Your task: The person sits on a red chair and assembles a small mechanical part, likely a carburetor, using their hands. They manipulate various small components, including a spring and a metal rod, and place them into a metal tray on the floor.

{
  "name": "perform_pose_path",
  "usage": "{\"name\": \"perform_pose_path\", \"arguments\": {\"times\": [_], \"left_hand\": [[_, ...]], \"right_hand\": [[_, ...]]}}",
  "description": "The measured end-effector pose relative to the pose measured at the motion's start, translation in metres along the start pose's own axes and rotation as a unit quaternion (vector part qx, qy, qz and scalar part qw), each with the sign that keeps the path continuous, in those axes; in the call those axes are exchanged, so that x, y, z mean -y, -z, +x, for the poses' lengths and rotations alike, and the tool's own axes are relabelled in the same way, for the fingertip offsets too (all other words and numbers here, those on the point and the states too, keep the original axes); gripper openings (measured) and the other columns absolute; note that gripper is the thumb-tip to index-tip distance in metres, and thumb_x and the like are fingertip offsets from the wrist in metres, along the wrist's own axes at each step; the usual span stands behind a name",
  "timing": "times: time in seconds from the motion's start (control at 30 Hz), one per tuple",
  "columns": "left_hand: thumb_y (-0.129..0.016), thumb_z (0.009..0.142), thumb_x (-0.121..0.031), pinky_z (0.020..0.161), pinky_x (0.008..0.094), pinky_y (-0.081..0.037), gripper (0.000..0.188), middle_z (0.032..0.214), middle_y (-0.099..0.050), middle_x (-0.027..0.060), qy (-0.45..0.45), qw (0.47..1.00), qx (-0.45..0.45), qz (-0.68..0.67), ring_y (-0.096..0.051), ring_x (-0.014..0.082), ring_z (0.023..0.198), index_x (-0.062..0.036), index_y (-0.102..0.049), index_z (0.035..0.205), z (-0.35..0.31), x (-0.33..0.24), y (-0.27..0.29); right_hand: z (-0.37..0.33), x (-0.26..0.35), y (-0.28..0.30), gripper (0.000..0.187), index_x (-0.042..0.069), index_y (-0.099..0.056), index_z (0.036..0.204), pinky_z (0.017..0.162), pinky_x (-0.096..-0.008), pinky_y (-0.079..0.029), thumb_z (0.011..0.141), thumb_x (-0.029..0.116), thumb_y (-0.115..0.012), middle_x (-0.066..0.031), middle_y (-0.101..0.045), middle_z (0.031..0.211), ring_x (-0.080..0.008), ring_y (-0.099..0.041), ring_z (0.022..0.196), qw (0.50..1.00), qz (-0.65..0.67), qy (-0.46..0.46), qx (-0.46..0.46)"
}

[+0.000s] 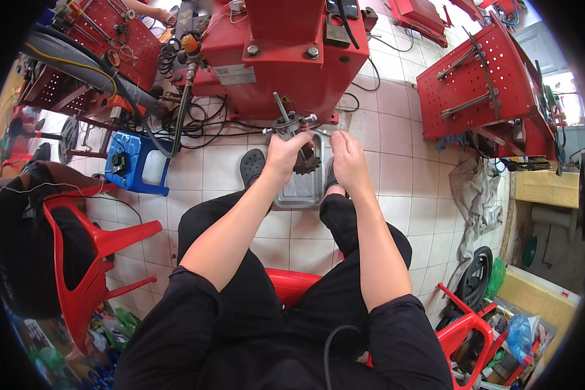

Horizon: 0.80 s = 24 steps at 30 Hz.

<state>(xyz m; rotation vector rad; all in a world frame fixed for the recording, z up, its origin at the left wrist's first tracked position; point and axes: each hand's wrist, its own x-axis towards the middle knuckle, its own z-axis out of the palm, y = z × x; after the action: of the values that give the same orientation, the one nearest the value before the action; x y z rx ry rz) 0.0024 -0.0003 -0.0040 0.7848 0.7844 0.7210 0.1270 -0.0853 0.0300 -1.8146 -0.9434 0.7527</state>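
Note:
A gear puller (285,123) with a long threaded rod and side bolts stands upright in front of me, with a dark toothed metal gear (307,161) under it. My left hand (285,156) is closed around the puller's body, over the gear. To its right, my right hand (350,159) is closed at the end of a slim shiny metal handle (322,132) that reaches toward the puller. The handle's far end is too small to make out. Below the gear, a shallow metal tray (297,200) lies on the floor between my feet.
A large red machine base (286,84) stands just ahead, with black cables (208,127) at its left. A blue plastic stool (135,162) and red chair (97,240) are to the left. A red perforated tool cart (468,84) and a grey cloth (480,195) are at right.

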Motion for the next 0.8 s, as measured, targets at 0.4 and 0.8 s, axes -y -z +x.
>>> {"name": "perform_pose_path", "arguments": {"times": [0.4, 0.8], "left_hand": [[-0.073, 0.082, -0.010, 0.068, 0.0280, -0.050, 0.021, 0.087, -0.066, 0.0036, -0.015, 1.000, 0.010, 0.023, -0.063, 0.0128, 0.075, -0.0034, -0.064, 0.100, 0.000, -0.004, -0.001], [-0.074, 0.081, -0.011, 0.071, 0.0276, -0.051, 0.022, 0.090, -0.066, 0.0045, 0.004, 0.998, -0.006, 0.060, -0.063, 0.0124, 0.076, -0.0023, -0.064, 0.100, 0.000, -0.002, 0.002]], "right_hand": [[-0.003, 0.008, -0.001, 0.038, 0.001, -0.059, 0.097, 0.079, -0.0506, -0.044, 0.098, 0.033, -0.038, -0.0264, -0.064, 0.091, -0.0477, -0.058, 0.092, 0.992, -0.122, -0.004, -0.001], [-0.006, 0.013, 0.001, 0.050, -0.004, -0.058, 0.101, 0.080, -0.0442, -0.047, 0.090, 0.045, -0.053, -0.0242, -0.067, 0.092, -0.0415, -0.063, 0.090, 0.988, -0.137, -0.025, 0.069]]}}
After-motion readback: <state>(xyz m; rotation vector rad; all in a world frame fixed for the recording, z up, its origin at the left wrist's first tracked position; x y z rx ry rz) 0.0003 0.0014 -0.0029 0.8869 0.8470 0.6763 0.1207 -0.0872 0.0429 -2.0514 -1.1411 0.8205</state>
